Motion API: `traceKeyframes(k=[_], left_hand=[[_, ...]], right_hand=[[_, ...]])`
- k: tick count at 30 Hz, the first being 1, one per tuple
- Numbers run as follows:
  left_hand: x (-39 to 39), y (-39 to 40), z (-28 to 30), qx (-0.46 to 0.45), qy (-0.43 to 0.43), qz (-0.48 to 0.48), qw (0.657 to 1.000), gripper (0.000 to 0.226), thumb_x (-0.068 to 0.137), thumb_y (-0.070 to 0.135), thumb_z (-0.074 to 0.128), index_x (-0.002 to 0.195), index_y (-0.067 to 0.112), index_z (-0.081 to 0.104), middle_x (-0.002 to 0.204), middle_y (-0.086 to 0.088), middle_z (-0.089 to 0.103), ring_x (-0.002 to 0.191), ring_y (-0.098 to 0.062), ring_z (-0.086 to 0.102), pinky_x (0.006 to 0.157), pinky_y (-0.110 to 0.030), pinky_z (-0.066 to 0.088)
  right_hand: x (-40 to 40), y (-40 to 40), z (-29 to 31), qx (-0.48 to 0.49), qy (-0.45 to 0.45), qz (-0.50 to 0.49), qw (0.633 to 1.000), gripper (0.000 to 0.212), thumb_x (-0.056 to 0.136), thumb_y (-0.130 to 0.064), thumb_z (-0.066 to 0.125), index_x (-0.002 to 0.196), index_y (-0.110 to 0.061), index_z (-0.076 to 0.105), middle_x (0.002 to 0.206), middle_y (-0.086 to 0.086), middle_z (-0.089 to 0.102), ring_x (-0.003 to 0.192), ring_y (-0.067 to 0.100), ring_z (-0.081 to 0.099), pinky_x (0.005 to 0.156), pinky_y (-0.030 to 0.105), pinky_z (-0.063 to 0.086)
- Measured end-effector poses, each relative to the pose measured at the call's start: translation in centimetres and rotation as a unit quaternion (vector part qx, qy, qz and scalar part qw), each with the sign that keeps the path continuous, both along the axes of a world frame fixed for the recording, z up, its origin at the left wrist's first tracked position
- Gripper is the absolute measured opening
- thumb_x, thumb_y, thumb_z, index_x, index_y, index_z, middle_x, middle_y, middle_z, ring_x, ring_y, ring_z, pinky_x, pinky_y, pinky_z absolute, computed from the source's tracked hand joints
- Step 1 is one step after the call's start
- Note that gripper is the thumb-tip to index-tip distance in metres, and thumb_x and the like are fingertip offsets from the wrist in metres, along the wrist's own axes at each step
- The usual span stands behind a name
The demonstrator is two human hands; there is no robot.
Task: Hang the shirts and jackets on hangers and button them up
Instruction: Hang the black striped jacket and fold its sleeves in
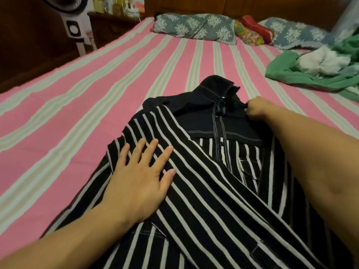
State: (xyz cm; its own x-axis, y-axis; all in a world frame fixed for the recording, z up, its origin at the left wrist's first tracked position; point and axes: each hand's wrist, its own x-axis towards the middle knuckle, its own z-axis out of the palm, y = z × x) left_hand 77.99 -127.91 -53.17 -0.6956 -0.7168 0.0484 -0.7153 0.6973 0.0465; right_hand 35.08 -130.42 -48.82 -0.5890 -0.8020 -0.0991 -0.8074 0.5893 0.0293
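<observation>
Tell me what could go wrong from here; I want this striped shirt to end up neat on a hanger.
1. No hanger shows in view, so the striped shirt may get smoothed flat and then rumpled again when one goes in.
2. The left hand presses a sleeve folded across the front; it could crease.
3. The right hand pinches the shoulder, which may skew the buttoned placket.

One black-and-white striped shirt (204,171) lies on one bed (77,94), under two hands: the left hand (139,177) and the right hand (258,108). There are two blue floral pillows (194,27), one red cushion (252,30), one green cloth heap (310,72) and one fan (73,26).
</observation>
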Motion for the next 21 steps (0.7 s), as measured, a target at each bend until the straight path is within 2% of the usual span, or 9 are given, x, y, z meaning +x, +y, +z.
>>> traceKeyframes(k=[5, 8, 10, 12, 13, 15, 17, 19, 21], left_hand=[[0.2, 0.0, 0.3, 0.033, -0.015, 0.002, 0.999, 0.063, 0.099, 0.067, -0.006, 0.157, 0.045, -0.006, 0.168, 0.003, -0.005, 0.155, -0.022, -0.012, 0.125, -0.053, -0.008], [-0.5, -0.4, 2.7, 0.158, -0.044, 0.027, 0.986, 0.061, 0.101, 0.066, 0.005, 0.158, 0.046, -0.004, 0.169, 0.003, -0.008, 0.155, -0.022, -0.014, 0.125, -0.052, -0.009], [-1.6, -0.7, 6.8, 0.292, -0.020, 0.072, 0.953, 0.060, 0.102, 0.059, 0.031, 0.159, 0.044, 0.017, 0.170, 0.000, 0.010, 0.155, -0.022, 0.015, 0.126, -0.046, 0.010], [-2.6, -0.1, 14.0, 0.387, 0.161, 0.148, 0.896, 0.046, 0.101, 0.044, 0.052, 0.146, 0.035, 0.048, 0.150, 0.000, 0.051, 0.118, -0.005, 0.055, 0.102, -0.029, 0.041], [-2.6, 0.8, 17.6, 0.390, 0.269, 0.180, 0.862, 0.041, 0.100, 0.041, 0.056, 0.140, 0.032, 0.053, 0.135, 0.005, 0.060, 0.102, 0.002, 0.057, 0.088, -0.022, 0.043], [-2.7, 2.5, 23.6, 0.390, 0.420, 0.193, 0.796, 0.048, 0.095, 0.045, 0.062, 0.140, 0.037, 0.047, 0.127, 0.015, 0.056, 0.103, 0.005, 0.056, 0.084, -0.015, 0.041], [-3.1, 4.6, 26.8, 0.418, 0.462, 0.155, 0.767, 0.065, 0.090, 0.049, 0.066, 0.146, 0.047, 0.034, 0.137, 0.019, 0.042, 0.117, 0.006, 0.052, 0.085, -0.013, 0.042], [-4.1, 6.0, 27.7, 0.414, 0.440, 0.118, 0.788, 0.077, 0.086, 0.051, 0.069, 0.150, 0.051, 0.025, 0.142, 0.023, 0.026, 0.121, 0.012, 0.043, 0.085, -0.009, 0.039], [-5.0, 6.8, 27.5, 0.377, 0.425, 0.108, 0.816, 0.075, 0.087, 0.048, 0.069, 0.149, 0.053, 0.027, 0.134, 0.030, 0.020, 0.122, 0.010, 0.042, 0.091, -0.013, 0.041]], right_hand=[[2.0, 1.4, 2.3, -0.055, -0.028, -0.015, 0.998, 0.021, 0.097, -0.012, 0.051, 0.111, 0.000, 0.060, 0.113, 0.028, 0.062, 0.091, 0.039, 0.059, 0.077, 0.039, 0.047], [5.0, 4.5, 7.9, -0.208, -0.052, -0.041, 0.976, 0.015, 0.096, -0.013, 0.052, 0.103, -0.006, 0.063, 0.107, 0.022, 0.064, 0.096, 0.041, 0.061, 0.080, 0.043, 0.050], [7.6, 7.1, 12.1, -0.227, -0.094, -0.031, 0.969, 0.006, 0.094, -0.012, 0.056, 0.092, -0.013, 0.062, 0.097, 0.012, 0.062, 0.093, 0.033, 0.059, 0.075, 0.038, 0.044], [10.2, 10.2, 17.0, -0.210, -0.139, -0.022, 0.968, 0.007, 0.094, -0.011, 0.059, 0.088, -0.016, 0.059, 0.090, 0.002, 0.056, 0.089, 0.028, 0.055, 0.071, 0.035, 0.037], [11.6, 12.1, 19.0, -0.207, -0.155, -0.024, 0.966, 0.010, 0.094, -0.011, 0.060, 0.087, -0.018, 0.057, 0.087, -0.001, 0.054, 0.087, 0.026, 0.053, 0.069, 0.034, 0.034], [14.2, 15.5, 21.9, -0.215, -0.177, -0.029, 0.960, 0.019, 0.094, -0.011, 0.061, 0.083, -0.026, 0.054, 0.082, -0.010, 0.050, 0.083, 0.019, 0.050, 0.065, 0.029, 0.032], [16.6, 18.4, 23.2, -0.234, -0.199, -0.036, 0.951, 0.024, 0.092, -0.010, 0.063, 0.085, -0.032, 0.053, 0.083, -0.015, 0.051, 0.079, 0.006, 0.049, 0.066, 0.013, 0.033], [18.6, 20.8, 23.3, -0.269, -0.215, -0.049, 0.938, 0.026, 0.090, -0.008, 0.063, 0.091, -0.033, 0.057, 0.088, -0.017, 0.054, 0.086, -0.005, 0.051, 0.073, 0.007, 0.033], [20.0, 22.6, 22.4, -0.303, -0.217, -0.068, 0.926, 0.028, 0.089, -0.006, 0.064, 0.094, -0.033, 0.062, 0.092, -0.020, 0.056, 0.094, -0.006, 0.052, 0.081, 0.015, 0.036]])
